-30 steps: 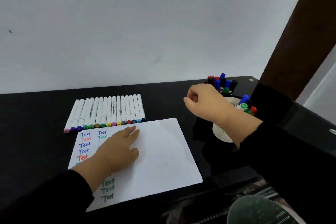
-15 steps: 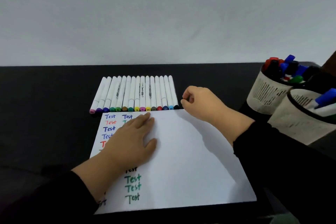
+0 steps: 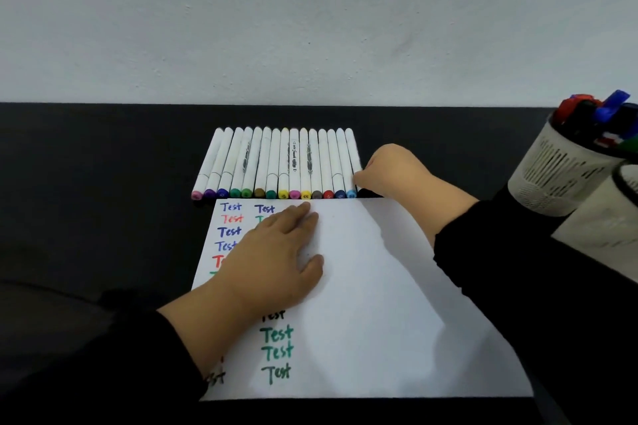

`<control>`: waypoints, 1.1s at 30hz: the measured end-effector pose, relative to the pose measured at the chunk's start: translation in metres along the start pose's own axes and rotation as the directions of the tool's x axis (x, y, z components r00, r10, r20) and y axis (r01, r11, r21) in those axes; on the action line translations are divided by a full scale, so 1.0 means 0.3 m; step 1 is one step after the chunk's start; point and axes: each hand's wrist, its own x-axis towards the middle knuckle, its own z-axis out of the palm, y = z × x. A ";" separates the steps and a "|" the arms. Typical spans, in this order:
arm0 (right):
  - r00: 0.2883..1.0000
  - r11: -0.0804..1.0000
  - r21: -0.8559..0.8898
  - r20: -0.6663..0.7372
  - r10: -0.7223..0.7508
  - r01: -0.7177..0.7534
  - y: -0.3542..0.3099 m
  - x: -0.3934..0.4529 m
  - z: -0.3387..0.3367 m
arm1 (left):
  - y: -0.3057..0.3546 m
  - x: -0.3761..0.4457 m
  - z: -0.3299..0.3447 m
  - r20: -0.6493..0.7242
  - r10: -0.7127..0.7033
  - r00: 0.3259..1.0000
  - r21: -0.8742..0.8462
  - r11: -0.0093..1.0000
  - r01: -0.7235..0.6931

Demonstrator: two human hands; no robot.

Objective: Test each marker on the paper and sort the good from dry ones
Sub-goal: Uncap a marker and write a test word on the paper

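A white sheet of paper (image 3: 379,286) lies on the black table, with "Test" written on its left part in blue, red and green. My left hand (image 3: 276,259) rests flat on it with straight fingers, covering some of the words. Just beyond the paper, several white markers (image 3: 276,162) with coloured end caps lie side by side in a row. My right hand (image 3: 393,172) is at the row's right end, its curled fingers pinching the near end of the rightmost marker (image 3: 351,148). That marker's cap is hidden by the fingers.
Two pale perforated pen cups stand at the right edge. The far cup (image 3: 559,176) holds several markers with red, blue and black caps. The near cup (image 3: 607,224) is cut off by the frame. A white wall rises behind the table.
My right hand has moved left, from the pen cups to the right end of the marker row, and its fingers now meet the last marker. My left hand stayed on the paper.
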 end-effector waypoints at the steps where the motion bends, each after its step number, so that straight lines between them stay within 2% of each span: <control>1: 1.000 1.000 0.001 -0.004 0.007 -0.007 -0.004 0.000 -0.001 | 0.000 0.000 -0.001 0.005 -0.002 1.000 0.000 1.000 0.002; 5: 0.999 0.997 0.065 -0.007 0.041 -0.040 -0.013 -0.011 -0.006 | 0.002 0.002 -0.004 0.018 -0.010 1.000 -0.005 1.000 0.010; 9: 0.996 0.971 0.230 -0.047 0.073 -0.060 -0.003 -0.037 -0.025 | 0.002 0.001 -0.003 0.049 -0.021 0.999 0.000 1.000 0.021; 13: 0.987 0.908 0.408 -0.090 0.136 -0.088 0.021 -0.088 -0.064 | 0.005 -0.001 -0.028 0.114 -0.021 0.993 0.012 1.000 0.020; 16: 0.975 0.818 0.573 -0.151 0.165 -0.050 0.047 -0.158 -0.097 | 0.015 0.000 -0.061 0.135 -0.052 0.989 -0.033 0.998 0.056; 20: 0.959 0.716 0.698 -0.219 0.182 0.024 0.071 -0.281 -0.110 | 0.033 -0.011 -0.075 0.006 -0.123 0.992 -0.192 0.974 0.122; 25: 0.965 0.694 0.711 -0.245 0.093 0.114 0.076 -0.392 -0.076 | 0.058 -0.078 -0.088 -0.204 -0.245 0.948 -0.389 0.909 0.151; 29: 0.969 0.703 0.694 -0.244 0.029 0.154 0.062 -0.446 -0.052 | 0.058 -0.141 -0.094 -0.240 -0.262 0.935 -0.388 0.908 0.155; 33: 0.974 0.653 0.748 -0.216 0.072 0.118 0.043 -0.460 -0.036 | 0.022 -0.177 -0.102 -0.222 -0.260 0.940 -0.372 0.914 0.165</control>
